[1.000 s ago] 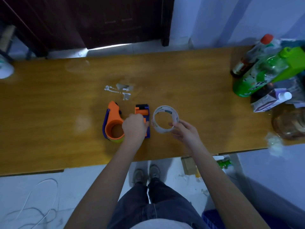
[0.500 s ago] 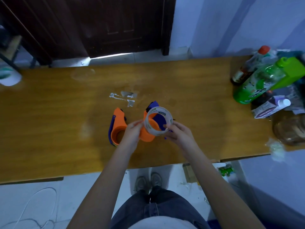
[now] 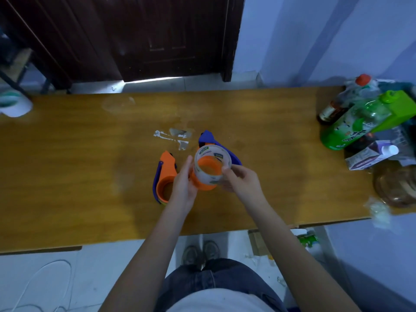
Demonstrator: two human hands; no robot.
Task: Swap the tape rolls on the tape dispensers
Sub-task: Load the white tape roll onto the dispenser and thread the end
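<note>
Above the wooden table [image 3: 90,167] I hold an orange and blue tape dispenser [image 3: 211,140] in my left hand [image 3: 183,183]. A clear tape roll [image 3: 212,165] with a printed core sits around the dispenser's orange hub, and my right hand [image 3: 242,181] grips that roll at its right side. A second orange and blue tape dispenser [image 3: 165,179] lies on the table just left of my left hand, its ring holding no roll.
Scraps of torn tape [image 3: 173,137] stick to the table behind the dispensers. Bottles [image 3: 351,127], a carton [image 3: 369,156] and a glass jar [image 3: 396,185] crowd the right end. A white cup [image 3: 13,106] stands at the far left edge.
My left hand lifted the dispenser off the table. My right hand picked up the roll and brought it left onto the dispenser's orange hub. The camera view tilted slightly.
</note>
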